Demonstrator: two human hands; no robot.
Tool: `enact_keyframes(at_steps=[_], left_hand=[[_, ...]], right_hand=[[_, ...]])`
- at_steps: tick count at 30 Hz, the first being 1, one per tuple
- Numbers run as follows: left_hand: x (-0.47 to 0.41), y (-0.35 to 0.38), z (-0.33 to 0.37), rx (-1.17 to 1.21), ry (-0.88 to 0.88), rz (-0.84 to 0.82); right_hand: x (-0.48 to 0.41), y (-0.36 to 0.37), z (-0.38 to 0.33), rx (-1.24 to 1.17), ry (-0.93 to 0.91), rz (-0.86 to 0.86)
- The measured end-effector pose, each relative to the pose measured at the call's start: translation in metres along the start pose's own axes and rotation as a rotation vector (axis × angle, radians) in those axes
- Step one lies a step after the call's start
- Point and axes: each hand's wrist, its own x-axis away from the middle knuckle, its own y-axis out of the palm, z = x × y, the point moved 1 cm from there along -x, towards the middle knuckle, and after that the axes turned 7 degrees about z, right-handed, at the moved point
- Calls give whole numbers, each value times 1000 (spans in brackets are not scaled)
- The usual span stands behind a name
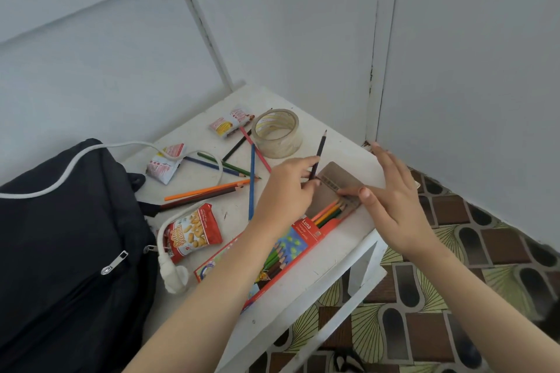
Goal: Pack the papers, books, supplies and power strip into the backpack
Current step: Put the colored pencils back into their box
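Your left hand [288, 188], at frame centre, pinches a dark pencil [318, 154] between thumb and fingers; the pencil stands nearly upright, tip toward the upper frame, its lower end at the open mouth of the red pencil box [272, 257]. Your right hand [394, 200], just right of centre, is spread open, fingers extended; the thumb and forefinger press on the box's brown cardboard flap [336, 179], holding nothing else. Inside the box mouth, between your 2 hands, several pencil tips show: orange, yellow, green.

The box lies diagonally on the white table [330, 263], running from centre toward the lower middle, partly under your left forearm.

Left of the grip, loose coloured pencils [209, 191] are scattered on the tabletop: orange, brown, blue, green, pink, black. A clear tape roll [277, 133] sits just above your left hand. 2 small snack sachets [231, 121] lie toward the upper middle, and a red peanut packet [194, 232] lies left of the box.

A white cable [91, 154] loops across the table and over the black backpack [66, 251], which fills the lower left of the frame; its white plug [174, 277] rests beside the peanut packet. Patterned floor [424, 297] shows at the lower right.
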Motion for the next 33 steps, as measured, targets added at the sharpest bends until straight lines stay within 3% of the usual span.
enact_keyframes(at_steps=[7, 11, 17, 24, 27, 33], left_hand=[[29, -1, -9, -156, 161, -47], [45, -3, -11, -297, 268, 47], [59, -1, -18, -305, 310, 125], [58, -17, -29, -258, 135, 249], [53, -34, -37, -322, -42, 341], [42, -50, -48, -462, -399, 163]], right_hand=[[0, 2, 0, 9, 38, 11], [-2, 2, -5, 73, 20, 23], [-2, 7, -7, 221, -98, 19], [-23, 12, -28, 337, -210, 61], [-45, 25, -46, 387, -251, 63], [-76, 78, -82, 608, -291, -95]])
